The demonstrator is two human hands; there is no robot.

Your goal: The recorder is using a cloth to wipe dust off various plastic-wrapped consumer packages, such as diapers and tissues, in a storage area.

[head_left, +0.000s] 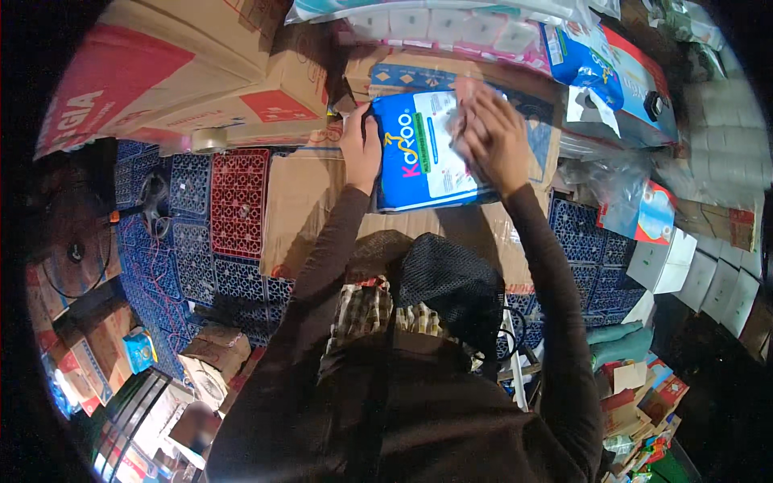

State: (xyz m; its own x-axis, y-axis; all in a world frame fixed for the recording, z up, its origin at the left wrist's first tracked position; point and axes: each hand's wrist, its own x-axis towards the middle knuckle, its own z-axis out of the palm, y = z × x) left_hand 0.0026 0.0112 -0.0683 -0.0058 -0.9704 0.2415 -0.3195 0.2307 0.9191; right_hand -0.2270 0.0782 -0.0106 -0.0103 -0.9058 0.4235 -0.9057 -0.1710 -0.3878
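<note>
A flat, soft plastic package (pixel 394 189), blue with a white panel, stands tilted toward me in front of cardboard boxes. My left hand (pixel 362 153) grips its left edge, thumb along the side; the fingers behind it are partly hidden. Over the package's right part is my right hand (pixel 495 141), its fingers bent and smeared by motion. Whether that hand presses on the package or holds something small cannot be made out. A patterned cardboard box (pixel 541 141) lies just behind and to the right of the package.
Flattened cardboard (pixel 302 201) covers part of the blue plastic floor tiles (pixel 189 249). Large boxes (pixel 282 88) are stacked at the left, with a tape roll (pixel 209 140) beside them. Plastic-wrapped packs (pixel 459 28) lie at the back. White boxes (pixel 664 262) stand at the right.
</note>
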